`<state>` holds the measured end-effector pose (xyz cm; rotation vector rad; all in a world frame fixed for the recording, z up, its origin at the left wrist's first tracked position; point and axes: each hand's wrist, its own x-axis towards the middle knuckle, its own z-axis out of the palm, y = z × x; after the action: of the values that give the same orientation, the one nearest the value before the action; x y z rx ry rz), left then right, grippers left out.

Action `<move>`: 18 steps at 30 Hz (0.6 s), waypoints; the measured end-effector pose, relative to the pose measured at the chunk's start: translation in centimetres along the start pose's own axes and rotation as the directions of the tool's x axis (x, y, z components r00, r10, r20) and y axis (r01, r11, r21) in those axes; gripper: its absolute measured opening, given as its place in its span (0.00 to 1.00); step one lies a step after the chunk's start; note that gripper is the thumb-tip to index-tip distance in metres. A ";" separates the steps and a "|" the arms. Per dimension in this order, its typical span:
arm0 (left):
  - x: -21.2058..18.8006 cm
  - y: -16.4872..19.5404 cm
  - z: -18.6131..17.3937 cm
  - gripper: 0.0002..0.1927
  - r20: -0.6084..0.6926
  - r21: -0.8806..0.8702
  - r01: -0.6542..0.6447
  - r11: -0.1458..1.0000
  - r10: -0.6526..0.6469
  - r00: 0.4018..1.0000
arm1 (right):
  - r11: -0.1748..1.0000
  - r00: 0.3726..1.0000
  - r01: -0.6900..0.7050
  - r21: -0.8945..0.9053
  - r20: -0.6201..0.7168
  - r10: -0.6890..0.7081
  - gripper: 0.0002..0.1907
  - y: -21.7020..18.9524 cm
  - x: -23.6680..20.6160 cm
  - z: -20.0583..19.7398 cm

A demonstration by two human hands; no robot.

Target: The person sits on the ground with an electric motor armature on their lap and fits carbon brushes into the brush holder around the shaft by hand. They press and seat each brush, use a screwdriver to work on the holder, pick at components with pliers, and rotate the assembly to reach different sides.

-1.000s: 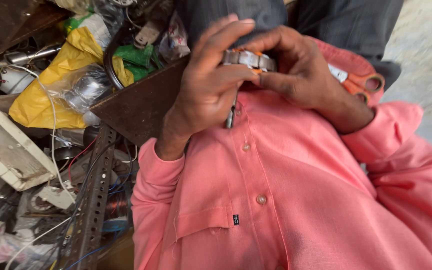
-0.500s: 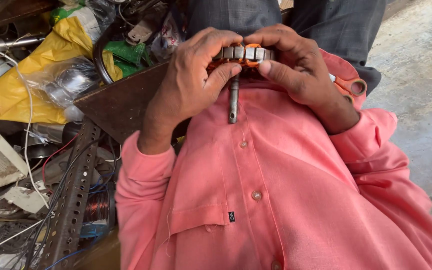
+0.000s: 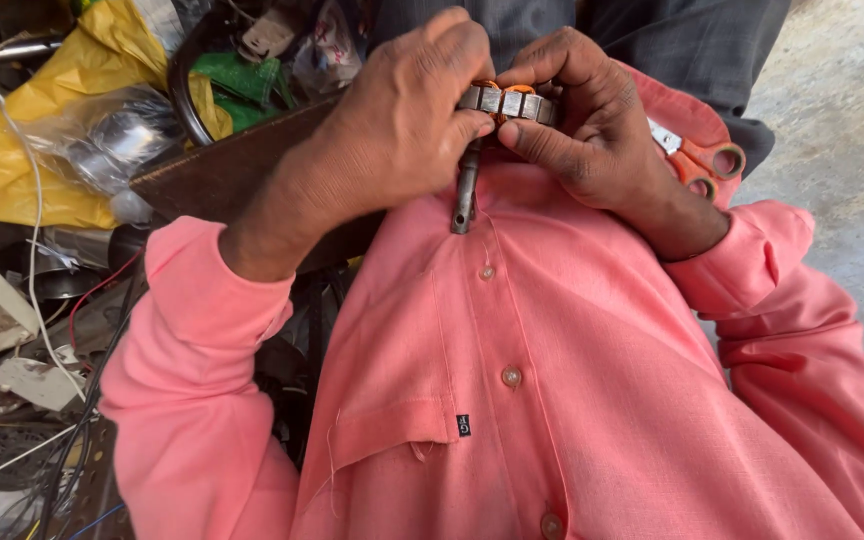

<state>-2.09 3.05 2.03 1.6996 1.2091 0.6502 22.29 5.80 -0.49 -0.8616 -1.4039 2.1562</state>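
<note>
**Rotor up close, both hands clamped on it**

Head view: your left hand [image 3: 402,110] and right hand [image 3: 592,120] both pinch the slotted metal rotor [image 3: 507,100] at twelve o'clock, its shaft [image 3: 466,195] now hanging straight down over your pink shirt [image 3: 552,380]. It has drawn nearer than a second ago, easier to inspect. Orange scissors [image 3: 697,160] lie at two o'clock, the yellow bag [image 3: 12,160] at ten.

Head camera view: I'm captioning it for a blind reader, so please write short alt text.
Both hands, left hand and right hand, grip a ringed metal part with a shaft over a pink shirt. Orange-handled scissors lie at right, a yellow bag and wires at left.
</note>
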 end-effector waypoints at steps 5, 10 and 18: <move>-1.0 0.4 1.6 0.16 -0.035 0.089 -0.008 0.996 0.011 0.999 | 0.994 0.997 0.059 -0.090 -0.038 -0.062 0.13 0.9 -0.6 0.0; -1.0 0.6 1.8 0.13 -0.052 0.137 -0.015 0.990 0.022 0.998 | 0.997 0.997 0.061 -0.051 -0.036 -0.062 0.14 1.4 -0.7 -0.6; -0.6 0.9 1.5 0.16 -0.040 0.154 0.008 0.988 -0.002 0.999 | 0.998 0.997 0.012 0.069 -0.075 -0.007 0.25 -0.4 -0.9 0.0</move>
<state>-0.74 1.85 2.20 1.8185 1.3201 0.6022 22.95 5.40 0.09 -0.8981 -1.2862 2.1300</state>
